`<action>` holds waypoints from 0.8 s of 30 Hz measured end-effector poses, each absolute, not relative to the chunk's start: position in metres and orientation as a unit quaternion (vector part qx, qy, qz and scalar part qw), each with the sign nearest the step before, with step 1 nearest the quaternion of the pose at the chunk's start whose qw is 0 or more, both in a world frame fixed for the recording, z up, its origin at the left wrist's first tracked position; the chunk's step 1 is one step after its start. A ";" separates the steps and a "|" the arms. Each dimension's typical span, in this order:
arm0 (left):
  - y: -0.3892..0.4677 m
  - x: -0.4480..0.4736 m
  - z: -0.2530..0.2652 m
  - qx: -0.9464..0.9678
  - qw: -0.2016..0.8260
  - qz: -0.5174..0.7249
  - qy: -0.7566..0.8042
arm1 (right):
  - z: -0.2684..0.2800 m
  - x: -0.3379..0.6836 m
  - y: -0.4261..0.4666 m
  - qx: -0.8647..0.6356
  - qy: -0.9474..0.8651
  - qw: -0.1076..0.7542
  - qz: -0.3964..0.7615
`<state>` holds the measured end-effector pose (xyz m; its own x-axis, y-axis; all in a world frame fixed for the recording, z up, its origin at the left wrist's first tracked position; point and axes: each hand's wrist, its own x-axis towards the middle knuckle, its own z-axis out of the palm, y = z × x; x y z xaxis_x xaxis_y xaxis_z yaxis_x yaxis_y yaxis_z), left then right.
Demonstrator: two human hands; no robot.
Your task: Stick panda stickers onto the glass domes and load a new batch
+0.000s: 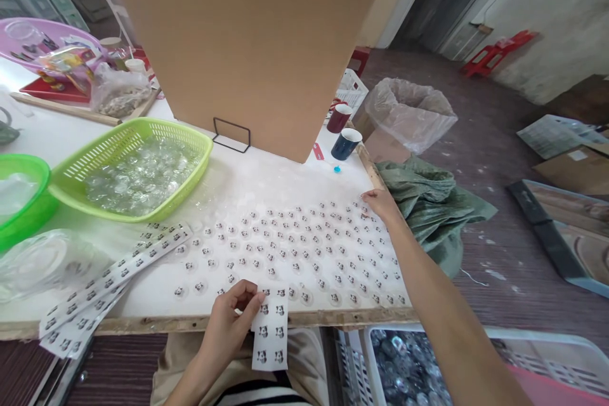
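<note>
Panda stickers on glass domes
The left hand pinches a sticker sheet in its grip; the right hand, grip unclear, touches domes on the worktop.

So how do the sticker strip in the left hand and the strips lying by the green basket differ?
The sticker strip is short, two stickers wide, pinched by the left hand over the table edge. The loose strips are long and narrow and lie flat, untouched, on the table. Both carry black-and-white panda-like stickers.
</note>
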<state>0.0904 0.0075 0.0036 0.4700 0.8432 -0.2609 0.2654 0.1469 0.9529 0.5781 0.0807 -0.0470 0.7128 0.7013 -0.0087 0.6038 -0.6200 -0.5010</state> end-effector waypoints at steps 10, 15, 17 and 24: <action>0.009 0.093 0.003 0.604 0.611 0.243 0.451 | -0.049 0.570 0.082 -0.911 -0.352 0.196 0.084; 0.008 0.091 0.006 0.598 0.612 0.246 0.455 | -0.042 0.565 0.079 -0.911 -0.353 0.200 0.078; 0.008 0.090 0.006 0.597 0.614 0.250 0.452 | -0.035 0.562 0.077 -0.909 -0.350 0.215 0.069; 0.008 0.091 0.007 0.585 0.612 0.265 0.461 | 0.004 0.453 0.044 -0.796 -0.429 0.388 0.179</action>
